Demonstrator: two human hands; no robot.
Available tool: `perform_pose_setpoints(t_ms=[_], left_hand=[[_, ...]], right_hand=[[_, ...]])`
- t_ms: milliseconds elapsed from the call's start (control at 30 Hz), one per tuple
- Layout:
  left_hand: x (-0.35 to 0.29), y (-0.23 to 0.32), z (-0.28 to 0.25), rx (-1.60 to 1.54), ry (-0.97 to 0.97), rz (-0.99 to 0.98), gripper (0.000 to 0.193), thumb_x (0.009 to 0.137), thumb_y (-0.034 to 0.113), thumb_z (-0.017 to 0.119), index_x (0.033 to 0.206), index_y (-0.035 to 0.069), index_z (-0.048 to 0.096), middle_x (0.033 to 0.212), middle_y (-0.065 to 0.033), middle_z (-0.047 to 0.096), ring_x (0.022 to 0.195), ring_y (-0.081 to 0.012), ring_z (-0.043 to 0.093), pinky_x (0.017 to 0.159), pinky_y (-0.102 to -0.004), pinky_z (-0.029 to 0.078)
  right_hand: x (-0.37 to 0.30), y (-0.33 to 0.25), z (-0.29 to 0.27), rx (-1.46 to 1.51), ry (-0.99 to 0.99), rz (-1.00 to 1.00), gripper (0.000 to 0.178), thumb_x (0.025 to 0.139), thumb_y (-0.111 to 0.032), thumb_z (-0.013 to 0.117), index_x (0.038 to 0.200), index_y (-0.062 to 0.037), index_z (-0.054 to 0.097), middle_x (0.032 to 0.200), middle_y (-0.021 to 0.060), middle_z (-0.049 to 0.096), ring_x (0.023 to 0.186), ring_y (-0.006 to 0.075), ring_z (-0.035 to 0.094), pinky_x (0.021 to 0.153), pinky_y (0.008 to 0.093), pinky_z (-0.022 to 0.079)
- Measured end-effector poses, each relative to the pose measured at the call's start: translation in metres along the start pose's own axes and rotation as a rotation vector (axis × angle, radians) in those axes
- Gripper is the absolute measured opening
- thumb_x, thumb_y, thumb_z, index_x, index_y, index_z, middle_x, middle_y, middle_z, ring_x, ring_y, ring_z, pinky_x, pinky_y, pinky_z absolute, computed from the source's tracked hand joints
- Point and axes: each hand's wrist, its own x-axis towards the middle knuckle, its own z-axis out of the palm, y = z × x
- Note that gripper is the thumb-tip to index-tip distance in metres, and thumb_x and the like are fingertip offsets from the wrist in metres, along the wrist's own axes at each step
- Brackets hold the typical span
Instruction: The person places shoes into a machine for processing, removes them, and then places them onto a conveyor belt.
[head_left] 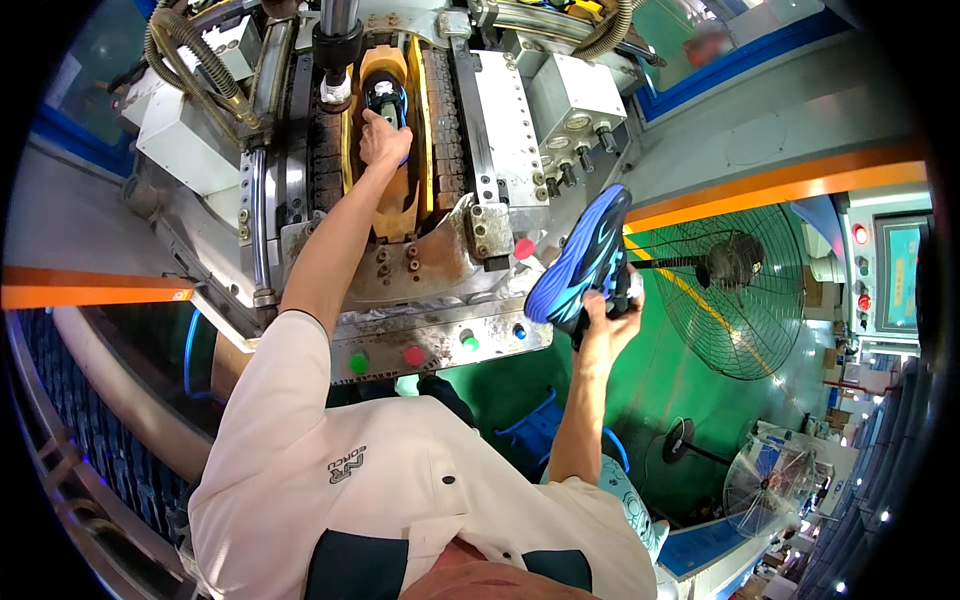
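My left hand (384, 139) reaches into the machine's trough, its fingers closed on the near end of a dark shoe (384, 90) with a blue edge. That shoe lies lengthwise in an orange-tan cradle (399, 205) between two dark segmented side pads; my hand covers part of it. Out to the right, my right hand (612, 322) grips a blue and black sneaker (590, 255) near its ankle opening. This sneaker is held in the air, tilted, with its blue sole facing left.
A metal piston (337, 45) hangs just left of the cradle. Along the machine's front runs a panel (440, 345) with green, red and blue buttons. White valve boxes (575, 110) flank the press. Orange-edged frames stand at both sides, and a large caged fan (730, 265) at right.
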Motion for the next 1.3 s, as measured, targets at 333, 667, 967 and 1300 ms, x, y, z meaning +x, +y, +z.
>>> perform_pose_setpoints(t_ms=[333, 667, 967, 1300], left_hand=[[-0.11, -0.099, -0.167, -1.083, -0.571, -0.223, 0.027, 0.082, 0.015, 0.069, 0.106, 0.004, 0.061, 0.094, -0.005, 0.066, 0.081, -0.0183, 0.064, 0.071, -0.035, 0.054], [-0.375, -0.334, -0.295, -0.034, 0.393, 0.245, 0.042, 0.073, -0.013, 0.067, 0.107, 0.012, 0.068, 0.133, -0.0271, 0.046, 0.122, -0.0433, 0.05, 0.1, -0.0426, 0.042], [-0.457, -0.296, -0.262, -1.356, 0.806, -0.494, 0.038, 0.076, 0.027, 0.077, 0.101, 0.001, 0.065, 0.102, -0.0086, 0.064, 0.097, -0.0233, 0.058, 0.088, -0.0381, 0.044], [-0.454, -0.264, -0.24, -1.413, 0.644, -0.45, 0.033, 0.083, 0.022, 0.072, 0.104, -0.001, 0.062, 0.105, -0.0093, 0.067, 0.098, -0.0226, 0.063, 0.09, -0.0395, 0.046]], right_hand=[[0.198, 0.053, 0.231, -0.894, -0.499, -0.038, 0.053, 0.067, -0.038, 0.082, 0.084, 0.0086, 0.065, 0.087, 0.0188, 0.069, 0.084, 0.0264, 0.068, 0.076, 0.0353, 0.054], [0.087, 0.201, 0.403, -1.139, -0.524, -0.235, 0.052, 0.07, -0.019, 0.073, 0.108, 0.0012, 0.043, 0.096, 0.0232, 0.068, 0.092, 0.0365, 0.068, 0.081, 0.0428, 0.055], [0.007, 0.118, 0.334, -0.706, -0.58, -0.692, 0.077, 0.074, -0.01, 0.073, 0.137, 0.0044, 0.032, 0.137, 0.0267, 0.041, 0.129, 0.0394, 0.039, 0.105, 0.0456, 0.037], [-0.256, 0.229, 0.161, -0.327, -1.341, -0.488, 0.032, 0.075, 0.0, 0.063, 0.106, -0.0072, 0.059, 0.104, 0.0096, 0.061, 0.101, 0.0313, 0.061, 0.079, 0.0381, 0.054]])
